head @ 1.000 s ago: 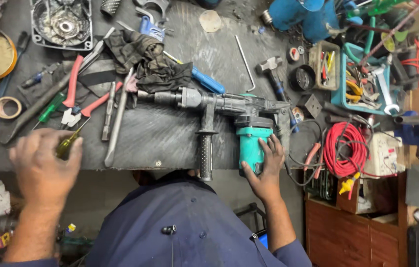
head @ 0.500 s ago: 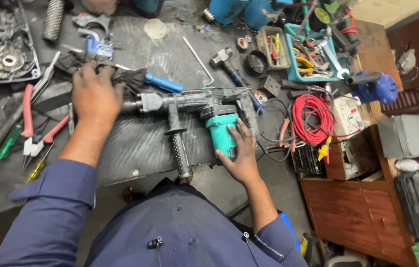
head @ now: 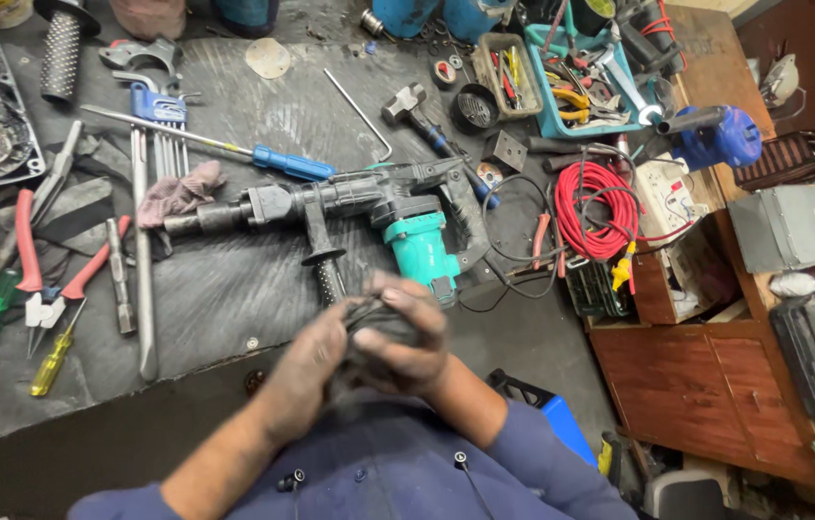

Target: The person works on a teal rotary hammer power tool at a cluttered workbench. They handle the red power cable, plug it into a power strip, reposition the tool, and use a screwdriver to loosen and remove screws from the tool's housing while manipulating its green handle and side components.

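A dark crumpled cloth (head: 375, 325) is pinched between the curled fingers of the grimy left hand (head: 303, 377) and right hand (head: 405, 345), just before the grey-and-teal rotary hammer drill (head: 369, 214) on the black workbench (head: 224, 299)

The drill (head: 369, 207) was black and teal. The rag (head: 378, 332) in the hands was black. The screwdriver (head: 294, 164) handle was blue. The cable (head: 598, 209) was red. The pliers (head: 41, 270) had red handles.

A dark, grimy counter (head: 234, 299) was covered with tools: a rotary hammer drill (head: 369, 207), a blue-handled screwdriver (head: 234, 149), red pliers (head: 37, 265) and a hammer (head: 417, 111).
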{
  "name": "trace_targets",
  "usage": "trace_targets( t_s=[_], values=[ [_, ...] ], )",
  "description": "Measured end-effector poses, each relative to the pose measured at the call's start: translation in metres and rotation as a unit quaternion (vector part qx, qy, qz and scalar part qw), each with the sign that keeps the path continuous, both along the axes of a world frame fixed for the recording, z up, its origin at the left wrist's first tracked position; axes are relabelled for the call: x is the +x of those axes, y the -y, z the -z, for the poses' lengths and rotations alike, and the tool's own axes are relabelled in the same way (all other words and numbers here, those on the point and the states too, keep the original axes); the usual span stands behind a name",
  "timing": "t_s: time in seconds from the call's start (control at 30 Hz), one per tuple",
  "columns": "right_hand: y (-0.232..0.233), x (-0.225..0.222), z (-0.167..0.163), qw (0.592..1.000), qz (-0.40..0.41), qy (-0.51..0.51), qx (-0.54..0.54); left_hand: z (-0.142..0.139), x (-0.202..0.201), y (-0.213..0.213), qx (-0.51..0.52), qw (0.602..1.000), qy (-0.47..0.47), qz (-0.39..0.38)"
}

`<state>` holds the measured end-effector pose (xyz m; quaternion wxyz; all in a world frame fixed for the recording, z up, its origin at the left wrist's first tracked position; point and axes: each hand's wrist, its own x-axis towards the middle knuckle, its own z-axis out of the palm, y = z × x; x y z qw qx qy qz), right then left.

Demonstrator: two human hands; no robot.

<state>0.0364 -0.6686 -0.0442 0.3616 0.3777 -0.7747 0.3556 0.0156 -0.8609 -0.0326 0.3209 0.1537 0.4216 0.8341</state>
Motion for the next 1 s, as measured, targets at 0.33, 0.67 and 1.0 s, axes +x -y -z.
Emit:
trace_targets(
  t_s=[0.33,0.67,1.0],
  values=[
    [0.037,-0.009,0.007,0.458,-0.201,0.649,-0.573,-0.007,0.001,0.043,-0.317,0.672,-0.610,-0.276],
    [-0.014,0.002,-0.019,0.729,-0.278,0.625,-0.046,0.046,-0.032,0.083,-0.403,0.630,-0.604,-0.277],
    [-0.146,0.022,-0.004,0.783,0.043,0.571,-0.240,0.052,-0.072,0.088,-0.706,0.524,-0.416,-0.233]
  ],
)
